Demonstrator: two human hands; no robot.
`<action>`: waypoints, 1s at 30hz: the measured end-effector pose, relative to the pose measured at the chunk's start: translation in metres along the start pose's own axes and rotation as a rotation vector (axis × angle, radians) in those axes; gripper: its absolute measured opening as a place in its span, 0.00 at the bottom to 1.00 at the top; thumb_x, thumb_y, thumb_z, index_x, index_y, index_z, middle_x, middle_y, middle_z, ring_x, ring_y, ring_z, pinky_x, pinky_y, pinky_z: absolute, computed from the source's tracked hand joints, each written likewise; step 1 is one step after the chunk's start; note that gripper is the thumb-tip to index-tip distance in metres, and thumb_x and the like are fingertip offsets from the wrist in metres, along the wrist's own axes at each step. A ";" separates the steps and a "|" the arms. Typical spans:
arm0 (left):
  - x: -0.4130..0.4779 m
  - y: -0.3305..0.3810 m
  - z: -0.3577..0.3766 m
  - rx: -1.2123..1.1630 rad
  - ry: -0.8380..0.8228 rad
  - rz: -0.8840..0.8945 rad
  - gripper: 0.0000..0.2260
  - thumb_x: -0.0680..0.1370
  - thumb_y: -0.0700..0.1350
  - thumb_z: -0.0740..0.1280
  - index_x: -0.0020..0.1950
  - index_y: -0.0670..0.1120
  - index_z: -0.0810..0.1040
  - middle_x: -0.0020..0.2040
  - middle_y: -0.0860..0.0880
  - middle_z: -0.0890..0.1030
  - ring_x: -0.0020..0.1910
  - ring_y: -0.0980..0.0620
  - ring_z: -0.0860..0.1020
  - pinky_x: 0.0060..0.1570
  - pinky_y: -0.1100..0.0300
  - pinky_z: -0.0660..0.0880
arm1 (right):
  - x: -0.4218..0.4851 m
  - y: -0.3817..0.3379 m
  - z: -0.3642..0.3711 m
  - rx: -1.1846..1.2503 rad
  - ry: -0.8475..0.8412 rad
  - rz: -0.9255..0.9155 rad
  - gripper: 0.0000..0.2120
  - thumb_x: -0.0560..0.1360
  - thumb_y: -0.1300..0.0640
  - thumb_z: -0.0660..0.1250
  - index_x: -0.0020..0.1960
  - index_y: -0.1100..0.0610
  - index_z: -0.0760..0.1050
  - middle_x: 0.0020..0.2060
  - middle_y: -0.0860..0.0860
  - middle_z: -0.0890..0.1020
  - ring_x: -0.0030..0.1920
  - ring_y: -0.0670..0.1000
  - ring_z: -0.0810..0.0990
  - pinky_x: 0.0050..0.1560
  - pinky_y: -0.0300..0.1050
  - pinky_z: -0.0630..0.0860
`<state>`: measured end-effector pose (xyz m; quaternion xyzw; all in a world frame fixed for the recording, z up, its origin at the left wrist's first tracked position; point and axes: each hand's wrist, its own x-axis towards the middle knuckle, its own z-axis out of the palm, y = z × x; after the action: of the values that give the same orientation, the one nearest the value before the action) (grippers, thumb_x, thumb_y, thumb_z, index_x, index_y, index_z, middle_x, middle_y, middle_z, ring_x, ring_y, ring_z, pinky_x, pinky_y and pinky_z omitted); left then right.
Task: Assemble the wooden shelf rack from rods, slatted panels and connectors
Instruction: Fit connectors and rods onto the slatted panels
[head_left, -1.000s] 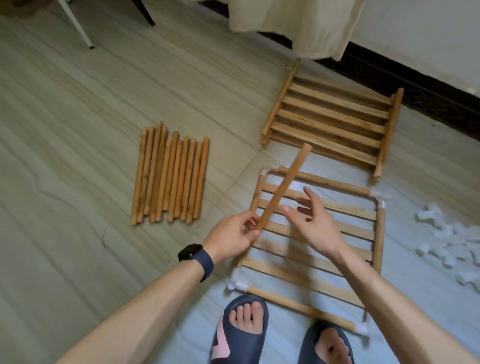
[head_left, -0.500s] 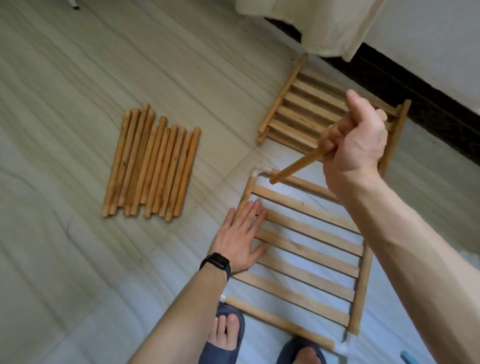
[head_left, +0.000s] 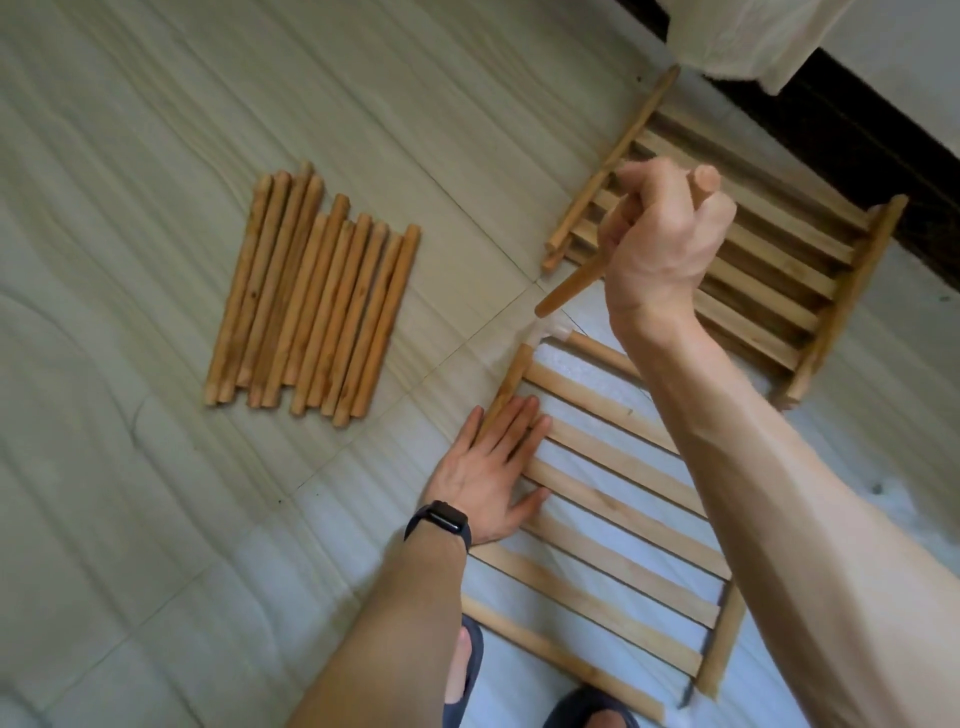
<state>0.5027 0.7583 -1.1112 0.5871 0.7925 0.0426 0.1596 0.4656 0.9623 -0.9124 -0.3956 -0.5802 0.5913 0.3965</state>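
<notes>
One rod (head_left: 582, 280), fisted in the right hand (head_left: 670, 244), slants down-left toward the corner connector (head_left: 551, 331) just below its tip, while the flat left hand (head_left: 488, 473) steadies the panel (head_left: 623, 514).

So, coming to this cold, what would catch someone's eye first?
The right hand, raised mid-frame, grips a rod slanting down toward the white connector at the far-left corner of the near panel. The left hand presses flat on that panel's left edge. A row of spare rods lies on the floor to the left, and a second panel sits by the wall.
</notes>
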 end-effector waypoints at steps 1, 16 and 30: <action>-0.001 0.000 -0.001 -0.002 -0.004 0.000 0.36 0.81 0.65 0.53 0.83 0.48 0.47 0.83 0.47 0.45 0.82 0.50 0.43 0.79 0.44 0.45 | 0.001 0.000 0.002 -0.045 0.004 -0.008 0.18 0.68 0.57 0.63 0.20 0.51 0.67 0.19 0.54 0.69 0.23 0.57 0.67 0.30 0.52 0.67; 0.001 0.002 0.001 -0.007 -0.001 0.005 0.36 0.81 0.64 0.53 0.83 0.47 0.49 0.83 0.47 0.45 0.82 0.49 0.46 0.78 0.41 0.46 | -0.003 0.028 0.022 -0.163 -0.140 -0.033 0.18 0.66 0.59 0.63 0.27 0.72 0.62 0.22 0.60 0.63 0.25 0.65 0.65 0.26 0.58 0.64; 0.002 0.005 -0.005 0.005 -0.045 -0.037 0.37 0.80 0.65 0.53 0.83 0.47 0.51 0.83 0.47 0.48 0.81 0.51 0.42 0.77 0.40 0.42 | -0.052 0.061 -0.041 -0.786 -0.506 0.187 0.26 0.80 0.37 0.56 0.72 0.50 0.67 0.70 0.50 0.73 0.68 0.51 0.71 0.68 0.51 0.67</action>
<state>0.5047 0.7625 -1.1054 0.5736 0.7995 0.0243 0.1768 0.5227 0.9284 -0.9738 -0.4095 -0.8004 0.4378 0.0080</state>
